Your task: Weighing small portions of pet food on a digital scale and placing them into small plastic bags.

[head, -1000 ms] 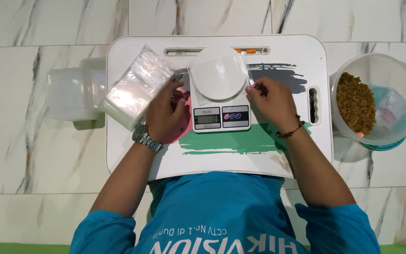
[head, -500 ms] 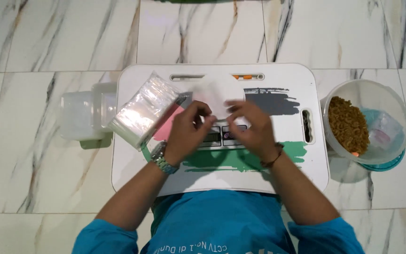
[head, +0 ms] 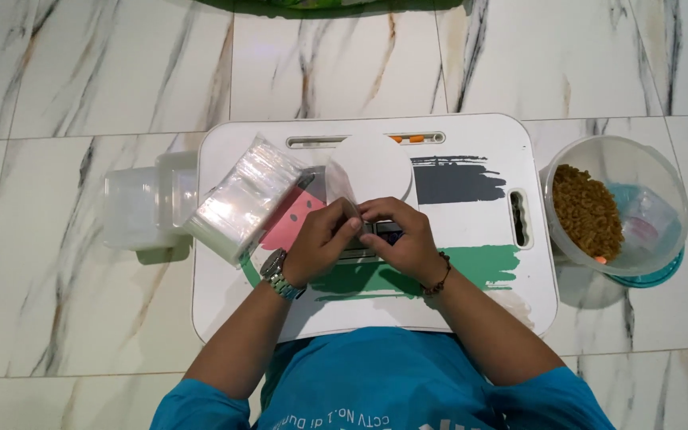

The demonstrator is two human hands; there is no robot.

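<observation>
Both hands meet over the front of a small white scale (head: pixel 369 171) on a white lap tray (head: pixel 479 295). The left hand (head: pixel 322 243) and right hand (head: pixel 404 239) are curled, fingertips pinched together on a thin clear bag (head: pixel 342 191); it is nearly invisible against the scale, so its edges and whether its mouth is open cannot be told. The bag looks very light, limp and slick, the sort of film that clings to itself and slides between dry fingers. It probably handles best by rubbing the top edge between thumb and forefinger to part the two layers, then holding each lip separately. A thick stack of the same bags (head: pixel 240 199) lies tilted on the tray's left edge, partly over clear tubs (head: pixel 133 211) on the floor. To the right, well apart, a clear bowl (head: pixel 662 171) holds brown pellets (head: pixel 587 211).
</observation>
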